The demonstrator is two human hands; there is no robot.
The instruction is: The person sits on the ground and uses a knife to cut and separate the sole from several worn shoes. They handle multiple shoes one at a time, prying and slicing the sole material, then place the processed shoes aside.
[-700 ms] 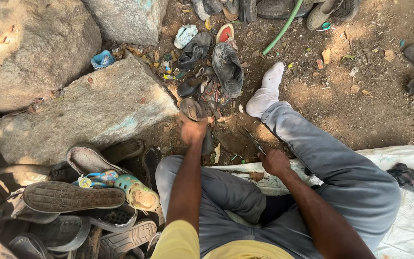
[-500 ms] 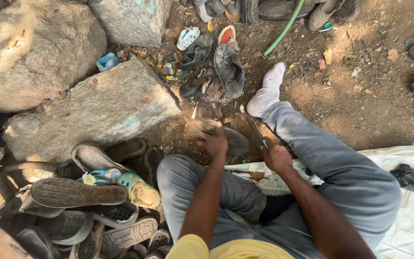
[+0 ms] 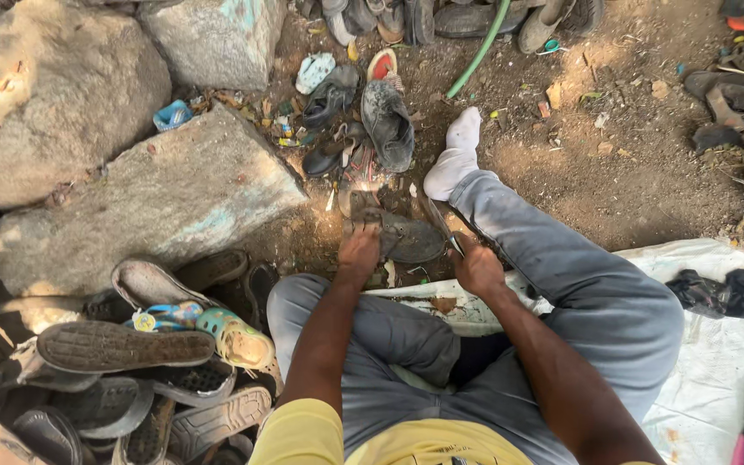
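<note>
Item 1: your left hand [image 3: 360, 255], closed on the near edge of a worn, dark grey shoe sole [image 3: 406, 237] that lies flat on the dirt just ahead of your knees. Fingers curl over its left end.

Item 2: your right hand [image 3: 478, 267], closed in a fist around the handle of a thin metal blade [image 3: 437, 220]. The blade slants up and left from the fist and meets the right end of the sole. Whether its tip is under or on the sole cannot be told.

Item 3: your right leg in grey trousers, stretched forward, ending in a white sock [image 3: 455, 157] just beyond the sole.

Item 4: a long pale board [image 3: 441, 303] lying across your lap side, just behind both hands.

Item 5: a cluster of old dark shoes and scraps, including one dusty grey shoe [image 3: 387, 123], on the ground just past the sole.

Item 6: a large flat grey rock [image 3: 148, 194] to your left, with a rounder boulder [image 3: 40, 90] behind it.

Item 7: a heap of worn sandals and soles at your left side, among them a green and yellow child's clog [image 3: 234, 336].

Item 8: a white sheet [image 3: 725, 353] spread on the ground to your right, carrying a crumpled black rag [image 3: 716, 291].

Item 9: a green hose [image 3: 480, 47] running across the dirt at the far edge.
</note>
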